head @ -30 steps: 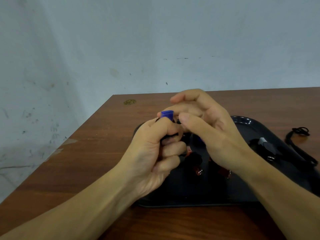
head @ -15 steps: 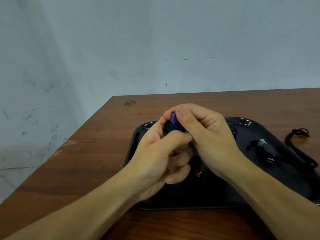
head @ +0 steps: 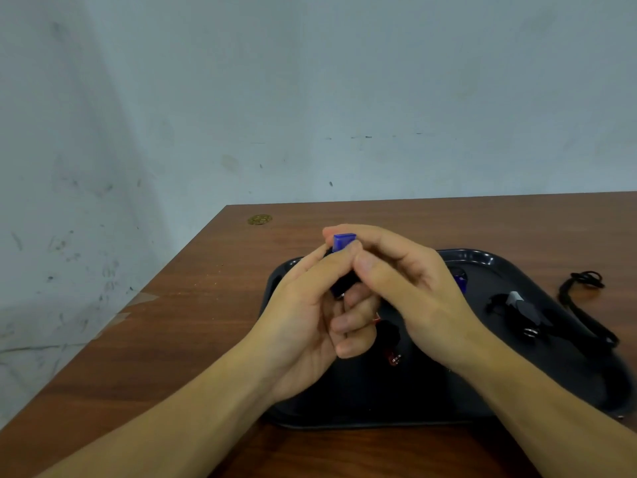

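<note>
- The left hand [head: 303, 326] is curled round a black stick [head: 339, 288] and holds it roughly upright in the air above the tray [head: 482, 257], near the tray's far left corner.
- The right hand [head: 406, 288] pinches the blue cap [head: 343, 241] at the stick's top, with the forefinger hooked behind it and the thumb in front, touching the left thumb.
- The cap looks to be going on or coming off; I cannot tell which, nor whether it is fully seated.
- Only a small part of the cap is gripped, so a hard tug or push could make it pop out of the pinch.
- A loose cap would probably drop onto the tray among the red piece [head: 394, 358] and the blue piece [head: 460, 279]. It could also bounce onto the table [head: 206, 322], whose left edge is near.
- Force applied off the stick's axis could cock the cap and jam it, so the two hands should work along one line.
- The thumbs are crowded together at the joint, so skin could get nipped if the cap snaps home.
- The left fingers hide most of the stick, so its grip there is hard to judge; a loose hold would let it twist or slide down.
- The left little finger hangs close above the red piece, and lowering the hands could knock it.
- The grey-tipped piece [head: 520, 305] and the cord [head: 582, 281] lie well apart to the right; only a wide sweep of the right forearm would disturb them.
</note>
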`<state>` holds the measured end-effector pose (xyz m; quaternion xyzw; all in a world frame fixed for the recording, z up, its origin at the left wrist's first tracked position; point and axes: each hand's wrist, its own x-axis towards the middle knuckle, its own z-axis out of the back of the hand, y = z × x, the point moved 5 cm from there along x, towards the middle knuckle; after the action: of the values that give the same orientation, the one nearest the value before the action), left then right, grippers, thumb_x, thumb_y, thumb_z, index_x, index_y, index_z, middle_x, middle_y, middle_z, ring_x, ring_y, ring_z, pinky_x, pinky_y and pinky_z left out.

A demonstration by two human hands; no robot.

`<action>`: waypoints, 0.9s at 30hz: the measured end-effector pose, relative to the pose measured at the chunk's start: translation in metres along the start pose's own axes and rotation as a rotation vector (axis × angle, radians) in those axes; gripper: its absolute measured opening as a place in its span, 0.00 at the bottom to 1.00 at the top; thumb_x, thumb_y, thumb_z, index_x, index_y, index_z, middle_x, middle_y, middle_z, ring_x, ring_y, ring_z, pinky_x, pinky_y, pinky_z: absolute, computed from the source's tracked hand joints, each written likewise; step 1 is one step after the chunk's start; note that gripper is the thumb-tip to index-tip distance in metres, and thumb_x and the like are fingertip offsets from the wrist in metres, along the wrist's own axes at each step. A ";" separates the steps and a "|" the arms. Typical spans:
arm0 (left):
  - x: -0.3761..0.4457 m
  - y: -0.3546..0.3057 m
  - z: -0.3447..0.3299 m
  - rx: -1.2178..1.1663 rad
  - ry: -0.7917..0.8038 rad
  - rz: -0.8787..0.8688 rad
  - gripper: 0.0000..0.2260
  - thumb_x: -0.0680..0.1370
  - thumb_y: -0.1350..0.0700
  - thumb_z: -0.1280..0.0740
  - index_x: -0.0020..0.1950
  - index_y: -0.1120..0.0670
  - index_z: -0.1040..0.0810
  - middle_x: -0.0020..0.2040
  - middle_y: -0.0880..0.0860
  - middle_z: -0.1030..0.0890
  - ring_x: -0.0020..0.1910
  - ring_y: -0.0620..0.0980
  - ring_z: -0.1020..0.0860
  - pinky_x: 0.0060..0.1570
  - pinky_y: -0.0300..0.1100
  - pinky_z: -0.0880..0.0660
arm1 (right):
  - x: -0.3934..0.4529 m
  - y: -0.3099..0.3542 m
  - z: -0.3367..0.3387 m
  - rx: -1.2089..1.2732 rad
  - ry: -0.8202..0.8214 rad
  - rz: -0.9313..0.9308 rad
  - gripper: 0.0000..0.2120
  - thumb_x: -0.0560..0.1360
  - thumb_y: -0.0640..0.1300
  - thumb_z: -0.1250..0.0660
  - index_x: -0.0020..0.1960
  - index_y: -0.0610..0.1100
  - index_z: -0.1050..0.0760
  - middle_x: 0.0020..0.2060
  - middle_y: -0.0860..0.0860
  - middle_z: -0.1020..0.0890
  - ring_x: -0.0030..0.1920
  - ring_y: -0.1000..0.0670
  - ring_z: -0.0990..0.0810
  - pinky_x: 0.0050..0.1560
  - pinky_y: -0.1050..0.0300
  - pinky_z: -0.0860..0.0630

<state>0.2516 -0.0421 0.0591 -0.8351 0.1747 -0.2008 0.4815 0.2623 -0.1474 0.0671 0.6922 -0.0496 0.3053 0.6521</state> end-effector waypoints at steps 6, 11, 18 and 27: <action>0.001 0.001 0.000 -0.026 0.016 0.023 0.26 0.71 0.38 0.33 0.59 0.56 0.24 0.36 0.55 0.30 0.25 0.45 0.35 0.22 0.37 0.35 | 0.003 -0.001 0.007 -0.241 -0.093 0.063 0.12 0.76 0.46 0.28 0.60 0.52 0.19 0.52 0.52 0.16 0.46 0.53 0.17 0.52 0.50 0.20; 0.004 -0.003 0.009 0.109 -0.115 -0.045 0.30 0.74 0.34 0.37 0.67 0.55 0.26 0.55 0.60 0.25 0.29 0.49 0.31 0.23 0.41 0.30 | 0.003 0.025 0.022 -0.356 -0.178 0.106 0.11 0.75 0.46 0.27 0.57 0.51 0.19 0.50 0.54 0.14 0.54 0.54 0.16 0.60 0.54 0.21; 0.005 -0.014 0.023 0.318 -0.290 -0.248 0.15 0.81 0.46 0.38 0.53 0.58 0.22 0.46 0.54 0.23 0.28 0.47 0.36 0.23 0.36 0.46 | -0.039 0.034 0.110 -0.793 -0.323 -0.211 0.13 0.72 0.59 0.28 0.55 0.56 0.20 0.42 0.54 0.15 0.44 0.50 0.16 0.48 0.50 0.18; 0.005 -0.013 0.010 0.558 -0.212 -0.330 0.18 0.79 0.44 0.39 0.44 0.58 0.20 0.29 0.52 0.34 0.29 0.53 0.42 0.24 0.37 0.45 | -0.080 0.012 0.115 -1.400 -0.139 -0.420 0.20 0.71 0.71 0.38 0.50 0.58 0.22 0.37 0.61 0.19 0.37 0.60 0.21 0.40 0.58 0.21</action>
<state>0.2618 -0.0312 0.0667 -0.7045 -0.0755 -0.2279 0.6678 0.2331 -0.2825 0.0423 0.1261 -0.1406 0.0262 0.9817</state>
